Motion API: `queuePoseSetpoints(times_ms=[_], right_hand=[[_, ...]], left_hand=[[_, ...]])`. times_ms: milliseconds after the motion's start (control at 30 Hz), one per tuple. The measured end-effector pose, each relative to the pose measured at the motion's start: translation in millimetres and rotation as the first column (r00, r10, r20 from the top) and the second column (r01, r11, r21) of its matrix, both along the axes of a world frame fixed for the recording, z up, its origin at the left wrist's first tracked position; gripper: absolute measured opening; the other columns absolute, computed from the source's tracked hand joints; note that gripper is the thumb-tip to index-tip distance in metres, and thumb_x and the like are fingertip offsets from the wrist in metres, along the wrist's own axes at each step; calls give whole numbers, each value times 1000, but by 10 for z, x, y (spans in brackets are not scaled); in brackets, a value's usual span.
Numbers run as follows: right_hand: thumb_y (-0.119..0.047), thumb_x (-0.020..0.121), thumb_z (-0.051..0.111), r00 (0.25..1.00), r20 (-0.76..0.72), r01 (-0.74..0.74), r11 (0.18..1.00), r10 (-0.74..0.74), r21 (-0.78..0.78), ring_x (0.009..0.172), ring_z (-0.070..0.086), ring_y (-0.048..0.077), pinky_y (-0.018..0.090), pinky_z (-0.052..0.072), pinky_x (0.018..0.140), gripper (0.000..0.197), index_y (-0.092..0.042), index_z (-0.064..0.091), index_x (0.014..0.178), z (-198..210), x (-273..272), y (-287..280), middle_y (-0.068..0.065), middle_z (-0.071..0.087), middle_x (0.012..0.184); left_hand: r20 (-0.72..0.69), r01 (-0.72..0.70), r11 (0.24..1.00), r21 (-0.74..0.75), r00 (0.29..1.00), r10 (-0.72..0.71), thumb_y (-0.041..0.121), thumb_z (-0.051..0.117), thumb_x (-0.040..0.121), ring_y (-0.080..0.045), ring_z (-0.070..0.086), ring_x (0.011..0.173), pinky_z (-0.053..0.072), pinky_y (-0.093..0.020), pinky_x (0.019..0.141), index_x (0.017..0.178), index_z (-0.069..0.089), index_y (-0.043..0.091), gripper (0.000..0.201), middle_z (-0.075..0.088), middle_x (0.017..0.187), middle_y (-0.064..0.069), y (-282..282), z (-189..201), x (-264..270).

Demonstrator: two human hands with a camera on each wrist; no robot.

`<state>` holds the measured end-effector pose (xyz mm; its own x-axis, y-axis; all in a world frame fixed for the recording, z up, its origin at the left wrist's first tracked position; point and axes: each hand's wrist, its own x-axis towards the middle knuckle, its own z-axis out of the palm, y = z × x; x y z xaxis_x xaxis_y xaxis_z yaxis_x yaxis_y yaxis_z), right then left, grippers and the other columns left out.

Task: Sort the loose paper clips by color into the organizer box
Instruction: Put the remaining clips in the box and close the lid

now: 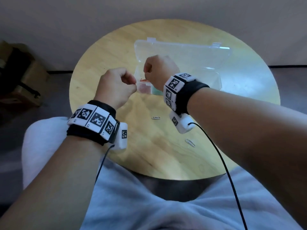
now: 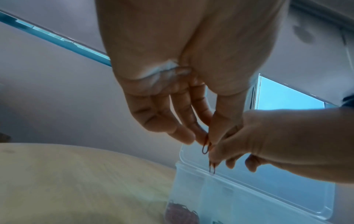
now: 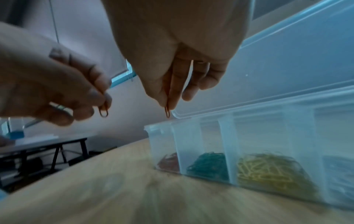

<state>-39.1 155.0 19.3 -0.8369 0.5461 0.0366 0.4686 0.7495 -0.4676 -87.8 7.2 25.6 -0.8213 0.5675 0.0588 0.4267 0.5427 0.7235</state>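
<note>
My left hand [image 1: 134, 85] and right hand [image 1: 146, 75] are raised close together over the left end of the clear organizer box [image 1: 219, 80], whose lid stands open. Each hand pinches a red paper clip between thumb and fingertip. In the left wrist view the left hand [image 2: 206, 141] holds one red clip [image 2: 205, 147], with the right hand's clip [image 2: 212, 168] just below it. In the right wrist view the right hand [image 3: 167, 104] holds its clip [image 3: 167, 113] above the box's end compartment of red clips [image 3: 168, 162]. The left hand's clip [image 3: 103, 112] hangs to the left.
The box stands on a round wooden table [image 1: 116, 52]. Its other compartments hold green clips [image 3: 207, 164] and yellow clips [image 3: 268, 171]. Two silver clips [image 1: 156, 117] [image 1: 190, 142] lie loose on the table nearer me. My lap is below the table's near edge.
</note>
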Motion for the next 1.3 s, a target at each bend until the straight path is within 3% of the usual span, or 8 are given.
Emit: queuePoseSetpoints(times_ms=[100, 200, 467, 600, 767, 900, 1067, 1300], right_hand=[[-25, 89, 52, 998, 59, -33, 998, 30, 45, 99, 61, 21, 32, 47, 89, 23, -31, 68, 103, -124, 66, -32, -2, 69, 105], [-23, 86, 52, 993, -121, 9, 999, -13, -36, 102, 59, 18, 34, 45, 93, 26, -30, 68, 105, -77, 265, -44, -7, 70, 105], [-8, 81, 56, 948, -267, 89, 951, -172, -298, 67, 63, 11, 20, 46, 57, 25, -29, 70, 79, 154, 1086, 40, -3, 74, 77], [-8, 84, 53, 974, -145, 120, 936, -176, -332, 71, 67, 14, 26, 53, 64, 27, -28, 70, 78, 89, 1435, 80, -8, 72, 73], [-16, 87, 64, 987, 154, 100, 930, -48, -353, 67, 63, 3, 21, 47, 61, 14, -28, 70, 83, -56, 1717, 132, -10, 69, 73], [-34, 75, 80, 899, 416, -4, 950, 140, -311, 66, 61, -3, 22, 47, 63, 17, -28, 71, 88, -169, 1796, 46, -14, 68, 75], [-38, 65, 87, 887, 439, -10, 956, 143, -293, 74, 61, 7, 25, 47, 62, 30, -28, 67, 85, -246, 1761, -53, -13, 67, 80], [-19, 74, 77, 867, 474, -65, 978, 155, -201, 76, 63, 16, 28, 52, 64, 19, -27, 62, 83, -311, 1716, -95, -6, 67, 82]], left_hand=[[-24, -8, 999, 32, 1000, 9, 11, 70, 77, -4, 57, 67, 38, -5, 55, 79, 68, 20, 9, 69, 80, 6, 49, 15, -9], [-40, 0, 999, 46, 999, 2, 12, 69, 77, 5, 53, 60, 35, 0, 50, 77, 67, 21, 9, 65, 73, 11, 147, 46, -49], [-119, -5, 1000, 1, 993, 5, 16, 70, 77, -7, 62, 75, 46, -18, 64, 78, 67, 26, 10, 66, 77, 11, 497, 147, -236], [-115, 42, 997, -71, 992, -50, 16, 66, 78, -10, 59, 81, 43, -21, 69, 98, 69, 27, 23, 62, 85, 11, 514, 124, -199], [-140, 188, 975, -121, 969, -204, 14, 64, 76, -13, 52, 68, 39, -23, 63, 83, 66, 24, 13, 53, 67, 10, 391, 112, 167], [23, 476, 785, -397, 860, -509, 13, 68, 78, -15, 55, 78, 38, -24, 67, 86, 64, 25, 15, 55, 79, 7, 290, -207, 510], [8, 507, 687, -521, 807, -590, 14, 66, 84, -22, 58, 98, 47, -34, 90, 104, 66, 22, 21, 51, 110, -3, 282, -506, 569], [-15, 472, 664, -579, 809, -588, 4, 59, 84, -24, 58, 101, 38, -26, 74, 97, 67, 17, 20, 65, 102, -4, 379, -531, 552]])
